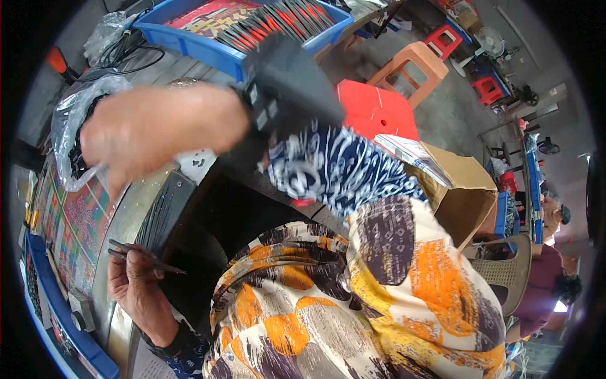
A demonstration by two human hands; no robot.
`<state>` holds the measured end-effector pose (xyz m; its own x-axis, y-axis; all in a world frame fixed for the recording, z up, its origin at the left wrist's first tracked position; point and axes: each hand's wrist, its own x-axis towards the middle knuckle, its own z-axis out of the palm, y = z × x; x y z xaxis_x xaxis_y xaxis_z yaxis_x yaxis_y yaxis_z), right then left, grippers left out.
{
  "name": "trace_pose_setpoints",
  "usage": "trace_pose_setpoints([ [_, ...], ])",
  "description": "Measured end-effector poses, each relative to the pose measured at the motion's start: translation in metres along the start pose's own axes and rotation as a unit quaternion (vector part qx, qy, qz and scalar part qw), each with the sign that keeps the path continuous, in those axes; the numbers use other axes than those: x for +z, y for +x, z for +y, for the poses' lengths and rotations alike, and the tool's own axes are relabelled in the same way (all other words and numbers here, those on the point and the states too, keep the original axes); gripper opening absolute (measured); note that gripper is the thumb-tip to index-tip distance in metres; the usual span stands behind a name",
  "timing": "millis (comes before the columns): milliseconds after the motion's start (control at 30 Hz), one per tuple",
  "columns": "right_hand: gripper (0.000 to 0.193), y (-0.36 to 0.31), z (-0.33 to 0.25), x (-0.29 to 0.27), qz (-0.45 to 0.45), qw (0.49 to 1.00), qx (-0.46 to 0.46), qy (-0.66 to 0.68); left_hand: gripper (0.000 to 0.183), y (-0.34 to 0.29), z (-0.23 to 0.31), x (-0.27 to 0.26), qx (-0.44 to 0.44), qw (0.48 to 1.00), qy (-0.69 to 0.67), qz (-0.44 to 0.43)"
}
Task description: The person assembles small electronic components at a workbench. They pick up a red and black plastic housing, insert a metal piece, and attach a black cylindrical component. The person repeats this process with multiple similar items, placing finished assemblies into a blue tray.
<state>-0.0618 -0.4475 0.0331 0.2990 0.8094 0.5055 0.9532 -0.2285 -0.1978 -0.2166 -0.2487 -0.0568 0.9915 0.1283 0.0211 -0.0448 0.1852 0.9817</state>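
At the lower left, my left hand [136, 284] is closed with thumb and fingers pinching slim dark pieces [154, 260]; they fork at one end and narrow to a point at the other. Their exact kind does not show. My right hand [161, 129] is smeared by motion and reaches across beside a clear plastic bag [65, 136] with black contents. Whether its fingers hold anything cannot be made out. A black strap device [284, 85] sits on my right wrist. Between my hands, a dark tray [180, 186] holds several thin black strips [156, 211].
A blue bin [189, 47] with rows of black-and-red pieces stands beyond my right hand. Along the left lie a patterned sheet [79, 211] and a blue tray [95, 354]. A red stool [379, 107] and cardboard box [473, 174] stand right; a person [543, 284] sits farther off.
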Motion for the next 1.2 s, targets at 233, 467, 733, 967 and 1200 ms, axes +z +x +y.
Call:
trace_pose_setpoints([
  [233, 0.038, -0.010, 0.034, -0.075, -0.196, 0.957, 0.206, -0.059, 0.014, -0.003, -0.002, 0.005, 0.021, 1.000, 0.004, -0.011],
  [467, 0.048, -0.122, -0.051, -0.158, -0.294, 0.846, 0.427, -0.126, 0.013, -0.004, -0.005, 0.001, 0.034, 0.999, 0.016, -0.029],
  [733, 0.038, -0.186, -0.133, -0.174, -0.307, 0.749, 0.535, -0.242, 0.013, -0.004, -0.006, -0.001, 0.044, 0.996, 0.066, -0.041],
  [967, 0.037, -0.213, -0.170, -0.163, -0.366, 0.695, 0.587, -0.196, 0.015, -0.003, -0.005, -0.001, 0.035, 0.994, 0.097, -0.040],
  [1200, 0.037, -0.231, -0.213, -0.140, -0.234, 0.800, 0.479, -0.278, 0.014, -0.003, -0.003, -0.002, 0.035, 0.991, 0.111, -0.064],
])
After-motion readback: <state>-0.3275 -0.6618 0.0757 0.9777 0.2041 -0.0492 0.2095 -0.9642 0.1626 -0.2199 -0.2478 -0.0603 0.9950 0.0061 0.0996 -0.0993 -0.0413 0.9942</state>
